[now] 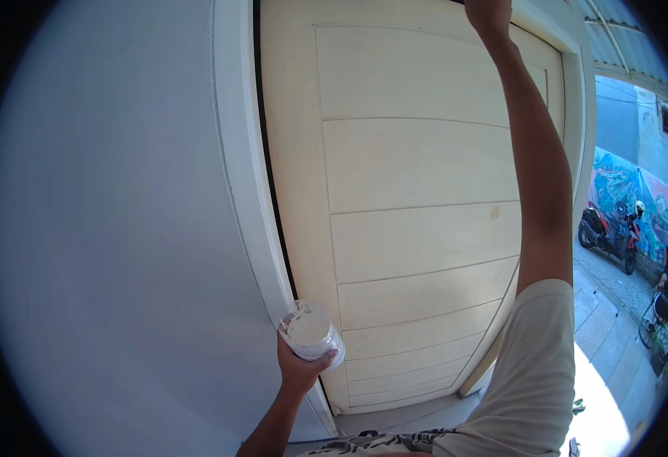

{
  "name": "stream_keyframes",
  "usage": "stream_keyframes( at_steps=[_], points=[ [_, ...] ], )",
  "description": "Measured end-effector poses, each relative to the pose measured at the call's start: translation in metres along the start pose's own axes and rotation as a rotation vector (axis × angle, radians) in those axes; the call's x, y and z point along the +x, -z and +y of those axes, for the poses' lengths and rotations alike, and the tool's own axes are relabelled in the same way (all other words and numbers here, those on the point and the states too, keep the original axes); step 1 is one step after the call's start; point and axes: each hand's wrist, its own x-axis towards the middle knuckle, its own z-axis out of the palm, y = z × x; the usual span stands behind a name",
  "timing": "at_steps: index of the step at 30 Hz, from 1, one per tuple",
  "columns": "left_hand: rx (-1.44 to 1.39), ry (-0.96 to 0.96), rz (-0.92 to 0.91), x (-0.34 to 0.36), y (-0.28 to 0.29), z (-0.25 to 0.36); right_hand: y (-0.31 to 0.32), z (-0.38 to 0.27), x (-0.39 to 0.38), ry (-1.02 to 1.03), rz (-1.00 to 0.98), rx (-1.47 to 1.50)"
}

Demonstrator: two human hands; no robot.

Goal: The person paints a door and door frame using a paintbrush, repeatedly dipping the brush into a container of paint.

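Note:
In my left hand [300, 373] is a clear plastic tub [337, 341] with a white paint-like substance inside. My fingers wrap round its side, and white smears mark its inner wall. The tub is in front of the lower left part of a cream panelled door [418, 171], near the white door frame [244, 145]. My right arm stretches up across the door's right side. Only the lower part of my right hand [490, 17] shows at the top edge of the picture. Its fingers are cut off, so what it holds or touches is hidden.
A pale wall [120, 213] fills the left side. The white frame's right side [572, 114] borders an outdoor lane with paving. A motorcycle [612, 232] stands there beside a painted wall [631, 183]. Dark objects and plants [663, 339] are at the far right.

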Motion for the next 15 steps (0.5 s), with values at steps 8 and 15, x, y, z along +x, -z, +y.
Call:
stream_keyframes(
  at_steps=[8,15],
  points=[
    [0.0,-0.029,-0.005,0.001,-0.002,0.001,-0.006,0.013,-0.011,-0.23,0.254,-0.32],
    [-0.042,-0.009,0.033,-0.001,-0.004,-0.001,-0.101,-0.143,-0.004,-0.157,0.275,0.278]
  ],
)
